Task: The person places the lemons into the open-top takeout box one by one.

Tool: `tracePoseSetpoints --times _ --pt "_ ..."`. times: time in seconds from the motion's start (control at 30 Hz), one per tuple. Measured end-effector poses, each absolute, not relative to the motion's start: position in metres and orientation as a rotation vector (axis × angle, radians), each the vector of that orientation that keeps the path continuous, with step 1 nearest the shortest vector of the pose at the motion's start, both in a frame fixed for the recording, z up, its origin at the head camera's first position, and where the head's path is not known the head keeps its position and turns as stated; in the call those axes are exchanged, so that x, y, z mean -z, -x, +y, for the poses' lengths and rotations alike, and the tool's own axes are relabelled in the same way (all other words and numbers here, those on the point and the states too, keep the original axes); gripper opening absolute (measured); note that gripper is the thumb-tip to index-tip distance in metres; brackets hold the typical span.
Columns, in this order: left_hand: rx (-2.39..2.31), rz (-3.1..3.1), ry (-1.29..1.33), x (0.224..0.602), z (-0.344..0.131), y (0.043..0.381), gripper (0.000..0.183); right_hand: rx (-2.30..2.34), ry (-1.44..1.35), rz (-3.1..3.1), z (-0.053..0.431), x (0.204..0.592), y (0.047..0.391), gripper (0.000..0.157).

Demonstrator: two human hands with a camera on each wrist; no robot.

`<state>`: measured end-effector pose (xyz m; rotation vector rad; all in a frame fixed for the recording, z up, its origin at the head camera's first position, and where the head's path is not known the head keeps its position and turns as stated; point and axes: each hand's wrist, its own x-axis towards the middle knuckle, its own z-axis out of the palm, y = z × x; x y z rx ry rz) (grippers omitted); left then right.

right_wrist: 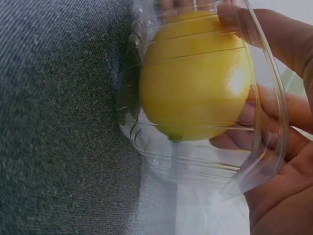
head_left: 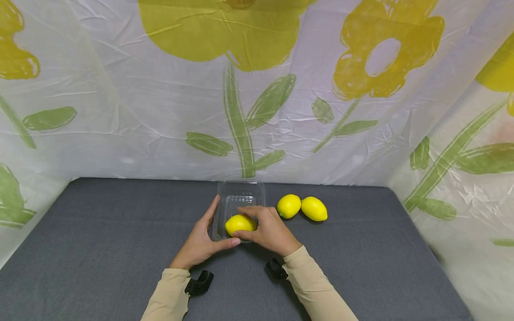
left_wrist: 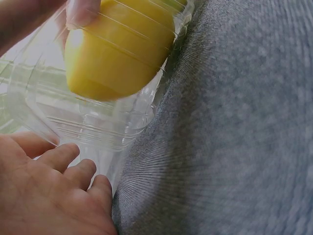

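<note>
A clear plastic container [head_left: 240, 196] stands on the grey cloth, and a yellow lemon [head_left: 236, 224] is inside its near end. My right hand [head_left: 272, 229] reaches over the container's right side and holds this lemon between thumb and fingers. Through the clear wall, the right wrist view shows the lemon [right_wrist: 195, 78] low in the container, fingers around its upper side. My left hand [head_left: 197, 244] is spread at the near left corner, its straight fingers along the left side and thumb along the front edge. In the left wrist view, fingertips [left_wrist: 68, 152] rest at the container wall.
Two more lemons, one nearer [head_left: 288, 206] and one farther right [head_left: 314, 209], lie side by side right of the container. A flower-printed curtain [head_left: 160, 98] hangs behind the cloth-covered table [head_left: 120, 232]. Black wrist devices [head_left: 199, 283] sit at both sleeves.
</note>
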<state>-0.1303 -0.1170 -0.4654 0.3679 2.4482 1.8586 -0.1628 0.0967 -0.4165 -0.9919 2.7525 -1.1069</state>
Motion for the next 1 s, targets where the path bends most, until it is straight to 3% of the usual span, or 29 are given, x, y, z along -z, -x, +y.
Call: tracePoseSetpoints --times 0.67,1.0 --pt "-1.824 2.471 -0.362 0.464 -0.117 0.131 0.120 1.460 0.872 2.667 0.116 0.408 0.166 0.055" --pt "-1.833 2.472 -0.369 0.465 -0.117 0.129 0.121 1.614 0.603 2.740 0.156 0.395 0.176 0.060"
